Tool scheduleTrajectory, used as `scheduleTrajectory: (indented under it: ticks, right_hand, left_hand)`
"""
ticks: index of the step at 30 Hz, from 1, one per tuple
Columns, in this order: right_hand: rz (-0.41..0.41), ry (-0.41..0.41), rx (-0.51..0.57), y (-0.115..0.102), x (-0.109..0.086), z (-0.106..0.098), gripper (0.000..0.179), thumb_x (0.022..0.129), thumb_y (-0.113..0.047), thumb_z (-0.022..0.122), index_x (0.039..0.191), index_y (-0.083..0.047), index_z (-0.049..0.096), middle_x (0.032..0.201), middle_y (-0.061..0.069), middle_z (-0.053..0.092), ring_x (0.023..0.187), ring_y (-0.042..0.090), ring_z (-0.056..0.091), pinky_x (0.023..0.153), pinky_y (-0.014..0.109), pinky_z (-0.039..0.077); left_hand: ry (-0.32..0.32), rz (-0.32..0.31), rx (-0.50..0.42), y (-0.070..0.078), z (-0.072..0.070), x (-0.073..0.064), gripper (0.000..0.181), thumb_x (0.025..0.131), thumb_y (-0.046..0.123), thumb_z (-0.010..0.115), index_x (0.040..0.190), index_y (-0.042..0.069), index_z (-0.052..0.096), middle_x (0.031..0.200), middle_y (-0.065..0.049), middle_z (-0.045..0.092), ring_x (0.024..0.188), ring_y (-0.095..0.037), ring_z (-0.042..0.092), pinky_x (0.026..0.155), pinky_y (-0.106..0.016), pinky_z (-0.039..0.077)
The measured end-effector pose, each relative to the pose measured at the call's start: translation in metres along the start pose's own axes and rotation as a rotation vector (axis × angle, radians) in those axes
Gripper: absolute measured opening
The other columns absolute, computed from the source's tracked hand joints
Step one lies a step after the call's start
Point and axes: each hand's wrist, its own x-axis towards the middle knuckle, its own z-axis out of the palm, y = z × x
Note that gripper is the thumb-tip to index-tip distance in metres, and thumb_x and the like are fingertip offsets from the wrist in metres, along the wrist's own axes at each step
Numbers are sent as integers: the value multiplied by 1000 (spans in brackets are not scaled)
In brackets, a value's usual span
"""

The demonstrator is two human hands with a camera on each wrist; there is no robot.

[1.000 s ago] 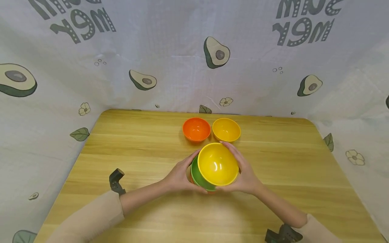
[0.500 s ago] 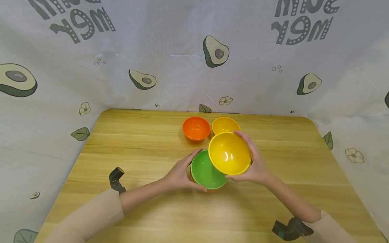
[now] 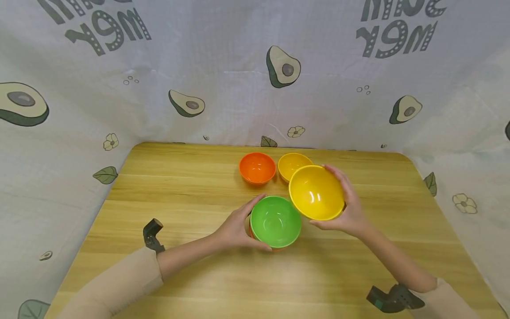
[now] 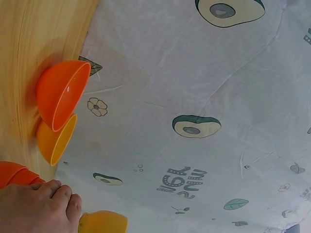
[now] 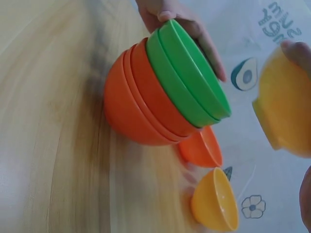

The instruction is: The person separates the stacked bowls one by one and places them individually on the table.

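Note:
A yellow bowl [image 3: 316, 192] is held up by my right hand [image 3: 349, 212], thumb near its front rim and fingers behind, its inside tilted toward me. My left hand [image 3: 234, 230] grips the left side of a stack of nested bowls. At the top of that stack shows a green bowl [image 3: 276, 221]. From the side, in the right wrist view, orange bowls [image 5: 146, 104] sit under the green ones [image 5: 182, 73]. In the left wrist view my left hand [image 4: 39, 208] covers most of the stack. The yellow bowl stands apart from the stack, up and to its right.
An orange bowl [image 3: 257, 168] and a smaller yellow bowl [image 3: 292, 165] stand side by side behind the stack on the wooden table [image 3: 179, 190]. The held bowl partly overlaps the smaller one. A printed curtain [image 3: 231, 102] hangs along the table's back edge.
My right hand has lifted the yellow bowl off the stack and carried it up and to the right, uncovering the green bowl. My left hand has stayed on the stack.

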Motion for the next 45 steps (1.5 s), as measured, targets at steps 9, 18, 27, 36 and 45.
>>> scheduleTrajectory:
  ticks: [9, 18, 27, 36, 45]
  right_hand:
    - [74, 74, -53, 9, -1, -7, 115, 36, 20, 81, 138, 6, 31, 136, 19, 37, 119, 12, 39, 94, 11, 38]
    - [243, 197, -178, 23, -5, -19, 101, 51, 18, 78, 138, 6, 29, 135, 25, 34, 117, 16, 38, 92, 11, 36]
    - [360, 257, -308, 72, -14, -40, 104, 55, 1, 85, 143, -11, 29, 137, 14, 34, 121, 25, 34, 98, 20, 32]
    - [455, 289, -346, 95, -11, -47, 102, 59, -13, 86, 143, -8, 27, 140, 17, 30, 126, 36, 29, 107, 55, 24]
    - [509, 308, -377, 126, -3, -46, 103, 60, -18, 85, 142, -5, 25, 141, 19, 28, 128, 37, 29, 109, 53, 23]
  left_hand:
    - [5, -11, 13, 0, 0, 0, 117, 53, 35, 90, 146, 32, 19, 144, 6, 36, 130, -15, 38, 106, -41, 34]
    - [15, 6, 41, 1, 0, 0, 116, 53, 35, 90, 146, 34, 20, 143, 5, 38, 129, -17, 40, 105, -44, 35]
    - [15, -14, 33, 1, 0, -1, 117, 53, 35, 90, 145, 35, 18, 143, 7, 38, 129, -14, 39, 106, -43, 34]
    - [5, 0, 35, 0, 0, 0, 116, 53, 36, 89, 145, 36, 18, 141, 7, 39, 128, -14, 40, 105, -43, 35]
    - [10, 8, 38, -1, 0, 0, 116, 53, 36, 89, 145, 37, 18, 141, 7, 40, 128, -14, 40, 104, -43, 35]
